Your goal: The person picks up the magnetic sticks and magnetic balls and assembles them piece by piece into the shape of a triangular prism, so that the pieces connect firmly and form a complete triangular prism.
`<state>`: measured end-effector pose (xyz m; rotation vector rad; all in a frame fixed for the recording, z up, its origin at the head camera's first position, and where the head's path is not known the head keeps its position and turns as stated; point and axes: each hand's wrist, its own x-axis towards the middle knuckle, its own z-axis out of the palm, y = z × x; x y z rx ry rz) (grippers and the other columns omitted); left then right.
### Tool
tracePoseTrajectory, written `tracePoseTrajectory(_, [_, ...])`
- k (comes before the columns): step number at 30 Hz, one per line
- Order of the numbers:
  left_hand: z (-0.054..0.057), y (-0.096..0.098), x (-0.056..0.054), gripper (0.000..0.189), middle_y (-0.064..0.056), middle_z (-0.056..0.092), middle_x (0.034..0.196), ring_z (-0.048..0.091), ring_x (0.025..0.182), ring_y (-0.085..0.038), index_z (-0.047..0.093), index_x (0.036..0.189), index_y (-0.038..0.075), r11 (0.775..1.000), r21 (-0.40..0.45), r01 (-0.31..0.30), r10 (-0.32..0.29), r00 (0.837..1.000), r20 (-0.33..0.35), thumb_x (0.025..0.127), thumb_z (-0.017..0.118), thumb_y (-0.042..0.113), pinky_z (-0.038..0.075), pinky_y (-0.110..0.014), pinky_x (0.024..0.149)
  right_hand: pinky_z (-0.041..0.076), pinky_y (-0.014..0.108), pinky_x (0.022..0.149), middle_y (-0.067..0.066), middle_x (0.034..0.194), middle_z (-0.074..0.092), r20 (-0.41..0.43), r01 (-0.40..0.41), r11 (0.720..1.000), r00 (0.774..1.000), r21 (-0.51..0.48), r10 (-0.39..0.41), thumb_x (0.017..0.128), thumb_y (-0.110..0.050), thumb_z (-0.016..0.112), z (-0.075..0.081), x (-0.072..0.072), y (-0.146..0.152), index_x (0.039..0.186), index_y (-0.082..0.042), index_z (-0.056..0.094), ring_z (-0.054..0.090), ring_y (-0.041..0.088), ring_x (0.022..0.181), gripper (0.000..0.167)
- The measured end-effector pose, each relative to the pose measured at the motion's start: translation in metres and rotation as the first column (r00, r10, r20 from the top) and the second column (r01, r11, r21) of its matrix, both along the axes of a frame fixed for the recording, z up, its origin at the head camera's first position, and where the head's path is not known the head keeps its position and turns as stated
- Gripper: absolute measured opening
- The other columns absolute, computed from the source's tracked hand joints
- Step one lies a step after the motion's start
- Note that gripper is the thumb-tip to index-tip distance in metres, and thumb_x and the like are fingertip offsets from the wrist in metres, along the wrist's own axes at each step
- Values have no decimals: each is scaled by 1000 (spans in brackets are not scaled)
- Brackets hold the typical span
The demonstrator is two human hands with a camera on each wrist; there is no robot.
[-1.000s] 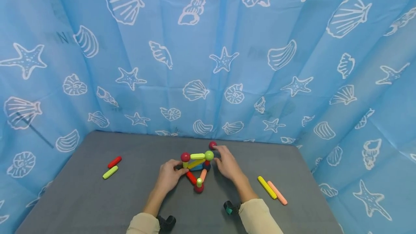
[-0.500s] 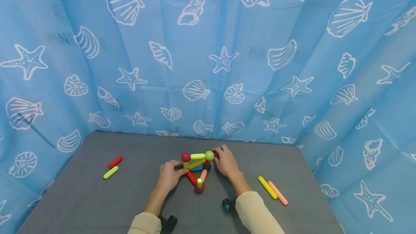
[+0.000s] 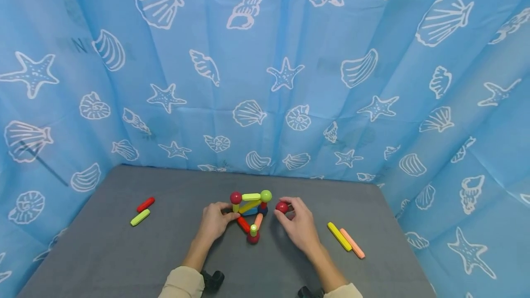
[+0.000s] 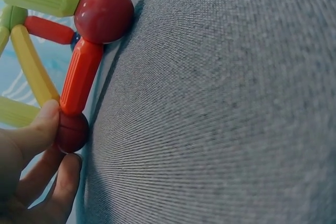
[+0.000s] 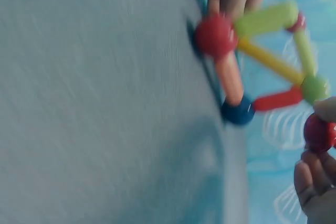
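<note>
A frame of coloured rods and balls point(image 3: 258, 221) stands mid-table, with a dark red ball point(image 3: 236, 197) and a green ball point(image 3: 266, 195) at its top corners. A short yellow-green rod point(image 3: 254, 230) stands up on the front red ball point(image 3: 253, 237). My left hand point(image 3: 213, 222) pinches the dark red ball at the lower left corner point(image 4: 72, 132), between thumb and fingers. To the right of the frame, my right hand point(image 3: 301, 224) holds a loose red ball point(image 3: 282, 207) in its fingertips, apart from the frame in the head view.
On the left of the grey table point(image 3: 174, 187) lie a red rod point(image 3: 146, 204) and a yellow-green rod point(image 3: 140, 217). To the right, a long yellow rod point(image 3: 339, 236) lies beside a salmon rod point(image 3: 353, 243). A blue shell-print curtain point(image 3: 265, 141) hangs behind.
My right hand has taken the red ball from behind the frame's right corner and brought it nearer and to the right. The left hand has kept its hold.
</note>
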<state>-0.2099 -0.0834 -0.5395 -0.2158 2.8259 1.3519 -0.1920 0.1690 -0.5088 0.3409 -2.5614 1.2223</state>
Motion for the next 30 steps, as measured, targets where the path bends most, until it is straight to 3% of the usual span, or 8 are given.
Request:
tracePoseTrajectory(3, [1,-3,-1,34,-7,74,99,57,76,-17,78,111,9,1000,3,-5,5,1000,6,83,85,26,44,-28,61,60,34,73,0,106,66,-50,-116,992,992,-51,113,87,-18,82,5,12,-10,121,-15,67,66,19,87,37])
tracePoseTrajectory(6, [1,-3,-2,35,-6,75,98,57,76,-16,78,112,9,1000,3,-6,6,1000,13,83,85,27,45,-28,62,60,36,74,0,107,66,-96,-240,969,968,-58,233,89,-19,80,4,17,-21,124,-16,66,65,16,88,38])
tracePoseTrajectory(9, [1,-3,-2,36,-5,75,96,58,75,-16,78,113,9,1000,-1,3,-3,1000,15,83,85,29,46,-28,62,60,35,74,0,108,67,-139,-311,950,943,-32,304,89,-19,79,2,19,-30,126,-17,65,63,13,92,40])
tracePoseTrajectory(22, [2,0,0,37,-3,73,88,56,73,-16,77,114,8,1000,4,-3,3,1000,12,83,85,28,44,-28,62,60,34,77,-7,111,67,-100,-344,938,935,-29,340,88,-23,81,2,25,-41,125,-23,65,61,7,98,41])
tracePoseTrajectory(30, [0,0,-1,36,-4,74,90,57,74,-16,78,112,9,1000,2,-8,8,1000,11,82,86,27,46,-29,63,60,34,80,-12,117,65,-26,-351,936,936,-29,351,90,-27,80,6,29,-40,125,-29,63,60,5,100,39])
